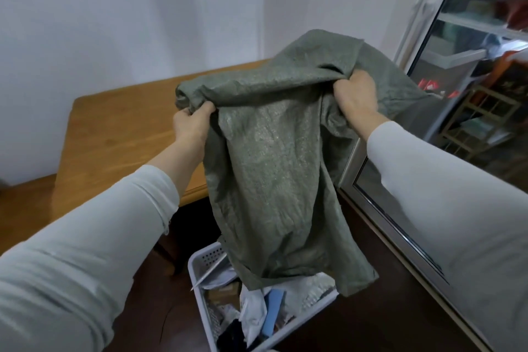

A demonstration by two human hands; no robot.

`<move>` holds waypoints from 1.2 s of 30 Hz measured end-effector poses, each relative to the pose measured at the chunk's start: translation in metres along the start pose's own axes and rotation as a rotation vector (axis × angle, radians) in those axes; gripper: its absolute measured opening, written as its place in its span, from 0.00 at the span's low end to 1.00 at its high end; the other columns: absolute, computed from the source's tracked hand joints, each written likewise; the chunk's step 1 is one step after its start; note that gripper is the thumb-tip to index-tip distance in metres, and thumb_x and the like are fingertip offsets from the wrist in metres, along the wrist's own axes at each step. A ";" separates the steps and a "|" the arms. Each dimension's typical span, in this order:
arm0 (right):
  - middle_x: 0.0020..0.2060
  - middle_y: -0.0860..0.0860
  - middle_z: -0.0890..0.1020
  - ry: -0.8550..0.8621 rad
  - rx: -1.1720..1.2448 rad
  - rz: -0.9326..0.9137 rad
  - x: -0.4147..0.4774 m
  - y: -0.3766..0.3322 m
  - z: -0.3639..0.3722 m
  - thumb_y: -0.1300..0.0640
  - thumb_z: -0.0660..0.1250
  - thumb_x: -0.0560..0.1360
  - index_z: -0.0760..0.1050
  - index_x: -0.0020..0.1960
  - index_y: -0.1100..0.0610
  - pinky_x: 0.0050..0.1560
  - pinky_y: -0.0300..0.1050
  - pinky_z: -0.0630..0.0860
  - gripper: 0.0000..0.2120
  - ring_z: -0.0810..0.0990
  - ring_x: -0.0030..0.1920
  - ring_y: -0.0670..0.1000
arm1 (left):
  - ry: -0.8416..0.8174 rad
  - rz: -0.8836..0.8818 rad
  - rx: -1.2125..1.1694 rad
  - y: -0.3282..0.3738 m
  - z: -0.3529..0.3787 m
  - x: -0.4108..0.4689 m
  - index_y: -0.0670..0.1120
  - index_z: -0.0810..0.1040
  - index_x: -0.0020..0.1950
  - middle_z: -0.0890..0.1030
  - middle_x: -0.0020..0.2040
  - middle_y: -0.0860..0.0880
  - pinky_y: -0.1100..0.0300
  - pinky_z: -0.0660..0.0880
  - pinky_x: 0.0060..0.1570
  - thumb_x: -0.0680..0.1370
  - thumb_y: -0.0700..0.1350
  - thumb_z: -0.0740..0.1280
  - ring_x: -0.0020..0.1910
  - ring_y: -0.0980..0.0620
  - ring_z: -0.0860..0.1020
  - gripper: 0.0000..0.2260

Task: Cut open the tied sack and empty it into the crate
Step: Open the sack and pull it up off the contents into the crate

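Note:
A grey-green woven sack (pixel 271 168) hangs upside down and limp, its open mouth just above the crate. My left hand (pixel 191 123) grips the sack's upper left corner. My right hand (pixel 355 94) clutches the bunched fabric at its upper right. Below on the floor stands a white perforated plastic crate (pixel 200 263). Inside it lies a heap of mixed items (pixel 257 311): white plastic bags, a blue piece, dark cloth and a brown box. The sack covers the crate's far part.
A wooden table (pixel 120 134) stands to the left against the white wall. To the right is a glass sliding door (pixel 471 94) with a metal frame, shelves behind it. The floor (pixel 357 323) is dark wood.

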State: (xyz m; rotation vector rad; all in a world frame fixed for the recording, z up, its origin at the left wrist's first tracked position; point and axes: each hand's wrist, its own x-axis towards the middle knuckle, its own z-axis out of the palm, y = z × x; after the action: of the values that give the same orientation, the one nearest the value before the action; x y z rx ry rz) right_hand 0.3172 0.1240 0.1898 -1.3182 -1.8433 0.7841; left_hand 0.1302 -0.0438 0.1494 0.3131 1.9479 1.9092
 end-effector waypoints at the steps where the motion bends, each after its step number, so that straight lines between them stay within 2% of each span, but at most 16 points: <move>1: 0.56 0.63 0.79 -0.050 -0.033 0.033 0.002 0.002 0.003 0.60 0.57 0.74 0.75 0.56 0.65 0.53 0.48 0.71 0.15 0.77 0.57 0.63 | -0.036 -0.007 0.048 -0.003 0.000 0.001 0.48 0.75 0.40 0.79 0.40 0.48 0.54 0.75 0.43 0.74 0.44 0.68 0.43 0.47 0.79 0.04; 2: 0.59 0.63 0.78 -0.118 -0.050 0.063 0.002 0.004 0.008 0.59 0.57 0.74 0.74 0.59 0.65 0.57 0.49 0.72 0.17 0.76 0.60 0.63 | -0.087 -0.005 0.071 -0.005 0.000 0.000 0.48 0.76 0.44 0.80 0.43 0.48 0.53 0.76 0.46 0.74 0.45 0.69 0.45 0.47 0.79 0.03; 4: 0.65 0.59 0.75 -0.270 0.025 0.113 -0.001 0.009 0.022 0.57 0.58 0.74 0.71 0.66 0.60 0.66 0.51 0.70 0.21 0.74 0.64 0.60 | -0.308 -0.016 0.113 -0.016 0.002 -0.002 0.45 0.75 0.57 0.80 0.54 0.48 0.51 0.75 0.55 0.67 0.51 0.76 0.52 0.48 0.79 0.23; 7: 0.61 0.56 0.79 -0.526 0.298 0.354 -0.024 0.005 0.040 0.54 0.59 0.77 0.72 0.65 0.58 0.62 0.53 0.75 0.18 0.79 0.58 0.57 | -0.704 -0.111 0.360 -0.039 0.018 -0.009 0.53 0.49 0.77 0.65 0.73 0.54 0.46 0.66 0.69 0.51 0.60 0.82 0.70 0.50 0.68 0.63; 9: 0.56 0.57 0.82 -0.694 0.353 0.442 -0.037 -0.002 0.049 0.53 0.58 0.77 0.75 0.61 0.59 0.58 0.52 0.77 0.17 0.80 0.55 0.56 | -0.786 -0.064 0.518 -0.055 0.034 -0.019 0.56 0.39 0.77 0.54 0.77 0.56 0.45 0.63 0.72 0.49 0.64 0.81 0.75 0.50 0.59 0.69; 11: 0.53 0.58 0.83 -0.796 0.386 0.421 -0.045 -0.009 0.052 0.55 0.59 0.76 0.77 0.57 0.60 0.58 0.54 0.78 0.14 0.81 0.53 0.58 | -0.672 0.029 0.508 -0.066 0.048 -0.028 0.51 0.49 0.77 0.62 0.74 0.53 0.48 0.65 0.71 0.56 0.61 0.81 0.71 0.52 0.64 0.59; 14: 0.48 0.55 0.83 -0.936 0.512 0.246 -0.046 -0.006 0.036 0.65 0.64 0.75 0.77 0.53 0.60 0.54 0.46 0.79 0.08 0.83 0.47 0.51 | -0.383 0.056 0.332 -0.071 0.048 -0.025 0.43 0.71 0.67 0.77 0.62 0.45 0.48 0.72 0.63 0.76 0.41 0.69 0.62 0.45 0.75 0.20; 16: 0.45 0.50 0.83 -1.001 0.438 0.143 -0.040 0.016 0.018 0.69 0.66 0.73 0.78 0.53 0.59 0.53 0.37 0.77 0.11 0.82 0.44 0.45 | -0.272 0.013 0.254 -0.062 0.034 -0.018 0.43 0.76 0.60 0.80 0.56 0.43 0.44 0.74 0.61 0.78 0.38 0.64 0.57 0.40 0.78 0.11; 17: 0.45 0.50 0.83 -0.920 0.293 0.095 -0.036 0.032 0.013 0.68 0.67 0.72 0.79 0.53 0.58 0.53 0.36 0.76 0.12 0.82 0.46 0.46 | -0.250 -0.047 0.216 -0.057 0.027 -0.015 0.43 0.76 0.59 0.80 0.54 0.43 0.43 0.75 0.59 0.78 0.37 0.65 0.55 0.40 0.78 0.10; 20: 0.53 0.53 0.80 -0.301 -0.085 0.042 -0.029 0.090 0.013 0.61 0.70 0.71 0.79 0.52 0.56 0.60 0.47 0.73 0.09 0.77 0.59 0.54 | -0.287 -0.163 0.175 -0.040 0.010 -0.013 0.43 0.77 0.59 0.81 0.53 0.43 0.45 0.77 0.55 0.77 0.37 0.67 0.51 0.41 0.80 0.11; 23: 0.76 0.55 0.50 -0.244 -0.173 -0.030 -0.033 0.118 0.021 0.51 0.76 0.65 0.56 0.74 0.44 0.72 0.57 0.55 0.44 0.50 0.76 0.60 | -0.336 -0.206 0.190 -0.033 -0.004 -0.012 0.48 0.76 0.46 0.80 0.45 0.47 0.50 0.76 0.43 0.77 0.36 0.67 0.42 0.46 0.79 0.06; 25: 0.75 0.51 0.30 -0.417 -0.277 -0.140 -0.031 0.117 0.029 0.44 0.80 0.59 0.36 0.73 0.33 0.71 0.66 0.42 0.61 0.32 0.75 0.58 | -0.373 -0.247 0.211 -0.030 -0.013 -0.013 0.48 0.77 0.47 0.81 0.46 0.47 0.53 0.76 0.39 0.77 0.37 0.67 0.43 0.46 0.79 0.06; 27: 0.73 0.48 0.25 -0.602 -0.438 -0.257 -0.032 0.111 0.044 0.39 0.79 0.55 0.30 0.68 0.29 0.68 0.72 0.37 0.64 0.26 0.73 0.59 | -0.388 -0.269 0.251 -0.028 -0.020 -0.013 0.47 0.79 0.51 0.82 0.49 0.46 0.53 0.78 0.40 0.77 0.37 0.67 0.46 0.44 0.80 0.06; 31: 0.78 0.48 0.40 -0.921 -0.608 -0.256 -0.060 0.109 0.096 0.34 0.74 0.58 0.42 0.75 0.37 0.68 0.73 0.36 0.56 0.38 0.77 0.60 | -0.430 -0.306 0.251 -0.030 -0.027 -0.011 0.46 0.81 0.52 0.83 0.52 0.44 0.49 0.79 0.47 0.77 0.37 0.66 0.50 0.42 0.81 0.07; 34: 0.71 0.52 0.69 -0.895 -0.229 0.061 -0.089 0.114 0.136 0.38 0.67 0.70 0.66 0.70 0.46 0.72 0.69 0.48 0.31 0.61 0.73 0.61 | -0.393 -0.278 0.210 -0.036 -0.032 -0.007 0.46 0.80 0.54 0.83 0.53 0.43 0.48 0.79 0.49 0.75 0.40 0.70 0.51 0.42 0.81 0.08; 36: 0.64 0.55 0.77 -0.848 -0.050 0.182 -0.096 0.108 0.145 0.44 0.65 0.74 0.74 0.64 0.51 0.69 0.58 0.62 0.21 0.71 0.67 0.61 | -0.362 -0.250 0.236 -0.043 -0.037 0.001 0.46 0.74 0.64 0.81 0.59 0.45 0.46 0.77 0.55 0.67 0.48 0.78 0.57 0.42 0.79 0.27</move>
State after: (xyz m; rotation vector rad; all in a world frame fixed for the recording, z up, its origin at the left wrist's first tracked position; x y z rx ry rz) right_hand 0.2721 0.0547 0.0023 -1.2964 -2.3971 1.5791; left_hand 0.1185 -0.0787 0.1065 0.4264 1.8642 1.3617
